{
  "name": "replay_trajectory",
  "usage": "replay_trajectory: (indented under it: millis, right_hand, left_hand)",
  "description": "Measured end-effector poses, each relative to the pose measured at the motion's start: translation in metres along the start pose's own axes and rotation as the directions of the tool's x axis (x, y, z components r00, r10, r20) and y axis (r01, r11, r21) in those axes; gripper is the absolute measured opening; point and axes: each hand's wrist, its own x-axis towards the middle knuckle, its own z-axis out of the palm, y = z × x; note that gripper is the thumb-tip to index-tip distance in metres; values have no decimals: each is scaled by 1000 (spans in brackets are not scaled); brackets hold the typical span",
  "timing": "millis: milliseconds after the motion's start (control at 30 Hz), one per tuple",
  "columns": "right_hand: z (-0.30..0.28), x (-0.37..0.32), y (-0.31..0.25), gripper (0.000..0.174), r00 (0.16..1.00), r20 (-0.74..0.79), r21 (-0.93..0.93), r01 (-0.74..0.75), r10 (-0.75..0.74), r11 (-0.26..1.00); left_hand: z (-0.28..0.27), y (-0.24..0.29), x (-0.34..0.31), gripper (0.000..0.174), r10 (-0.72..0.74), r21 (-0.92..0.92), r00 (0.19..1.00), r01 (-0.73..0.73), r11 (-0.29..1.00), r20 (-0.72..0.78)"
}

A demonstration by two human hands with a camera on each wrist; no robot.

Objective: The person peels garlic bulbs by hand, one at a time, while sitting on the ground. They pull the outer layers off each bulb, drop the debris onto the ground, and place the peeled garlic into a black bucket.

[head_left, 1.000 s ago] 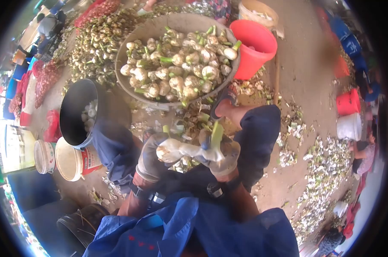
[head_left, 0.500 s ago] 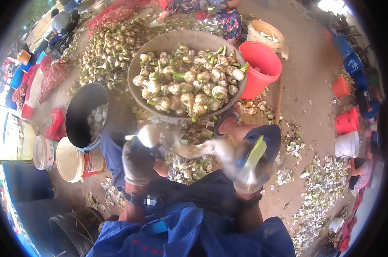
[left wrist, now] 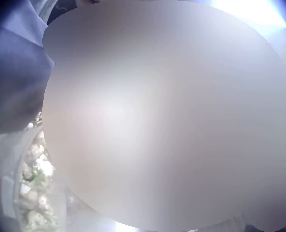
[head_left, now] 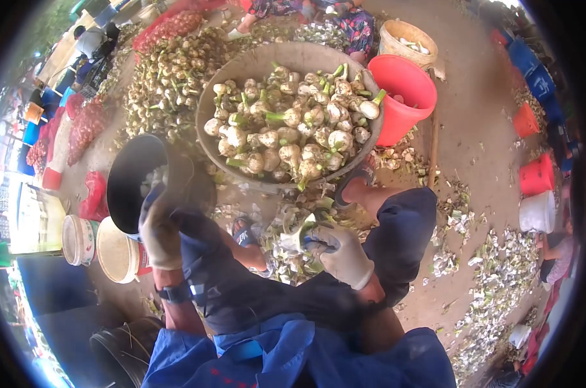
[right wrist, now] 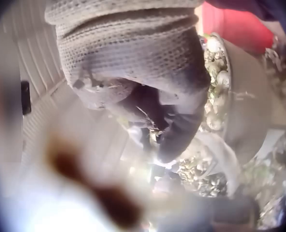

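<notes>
The gloved left hand, grip unreadable, is held over the dark metal pot, a pale garlic stalk clutched in the gloved right hand; any drop could be bounced off the rim.

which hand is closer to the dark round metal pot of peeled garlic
Left. The left hand is at the rim of the dark round metal pot; the right hand is far off to its right, gripping a pale garlic stalk scrap.
</notes>
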Motion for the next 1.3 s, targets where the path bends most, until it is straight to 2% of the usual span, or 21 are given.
replay_trajectory:
  millis: [33, 100, 167, 233, 300, 367, 433, 467, 567, 633, 667, 767, 833, 900, 933, 1000, 1033, 1100, 1133, 1233, 1300]
  right_hand:
    - [-3, 5, 0, 21, 998, 53, -168, 51, -42, 985]
    - [-5, 11, 3, 23, 998, 57, -230, 28, -15, 973]
    - [-7, 15, -1, 30, 996, 35, -92, -77, 81, 993]
    - [-7, 17, 3, 34, 999, 12, -23, -38, 38, 999]
    - [-4, 18, 12, 37, 996, -66, 78, -48, 53, 996]
    - [-6, 17, 13, 36, 995, -76, 99, -53, 60, 994]
    - [-6, 14, 16, 35, 993, -87, 125, -66, 77, 990]
    - [-6, 14, 17, 36, 991, -104, 139, -73, 88, 988]
    - [2, 14, 16, 39, 987, -105, 256, -89, 119, 963]
    - [6, 19, 5, 42, 977, -108, -110, 171, -183, 979]
    - [14, 18, 8, 42, 948, -100, -227, 273, -301, 935]
    - [22, 13, -1, 40, 944, 59, -214, 329, -325, 920]
    - [23, 9, -6, 38, 949, 115, -210, 312, -294, 926]
    - [23, 5, -1, 31, 945, 56, -197, 327, -323, 924]
    - [24, 4, 4, 31, 946, 48, -204, 323, -320, 924]
    - [25, -3, 15, 20, 968, -76, -211, 219, -240, 953]
    - [26, -3, 19, 20, 969, -85, -221, 210, -233, 953]
    - [33, 2, 24, 15, 951, -255, -45, 171, -177, 984]
    - [36, 3, 20, 15, 953, -295, 6, 74, -69, 997]
    - [46, 8, 14, 13, 945, -318, -77, 61, -82, 995]
    - [48, 9, 12, 13, 963, -268, -72, 10, -29, 997]
  left_hand:
    - [18, 5, 12, 36, -174, -260, 984, 175, 950, 28]
    - [61, 16, 28, 37, -156, -42, 982, 162, 986, 108]
    - [86, -25, 54, 44, 155, 432, 948, -268, 861, 279]
    - [111, -51, 71, 46, -39, 427, 956, -94, 899, 292]
    - [122, -79, 79, 40, -104, 530, 931, -105, 841, 350]
    - [127, -67, 69, 31, -134, 522, 929, -70, 850, 344]
    - [124, -57, 44, 25, 91, 352, 932, -221, 909, 350]
    - [116, -54, 32, 24, 106, 317, 924, -231, 920, 367]
    - [111, 32, -21, 29, 58, 298, 909, -195, 935, 412]
    - [107, 50, -47, 34, 19, 244, 849, -172, 954, 527]
    - [111, 80, -62, 38, -216, 250, 818, 92, 964, 533]
    - [111, 79, -74, 44, 94, 287, 678, -428, 857, 729]
    - [114, 81, -78, 49, 79, 271, 653, -418, 867, 753]
    - [115, 71, -81, 52, -55, 193, 638, -148, 970, 768]
    - [116, 69, -82, 52, -50, 186, 632, -151, 971, 774]
    - [118, 67, -89, 58, -196, 144, 723, 134, 981, 662]
    - [120, 67, -91, 58, -192, 136, 714, 136, 981, 673]
    - [123, 68, -95, 67, 68, 288, 778, -310, 906, 624]
    - [122, 67, -101, 69, 48, 377, 772, -363, 852, 634]
    - [129, 48, -115, 68, 149, 488, 786, -507, 710, 600]
    - [130, 42, -117, 68, 36, 539, 821, -408, 737, 570]
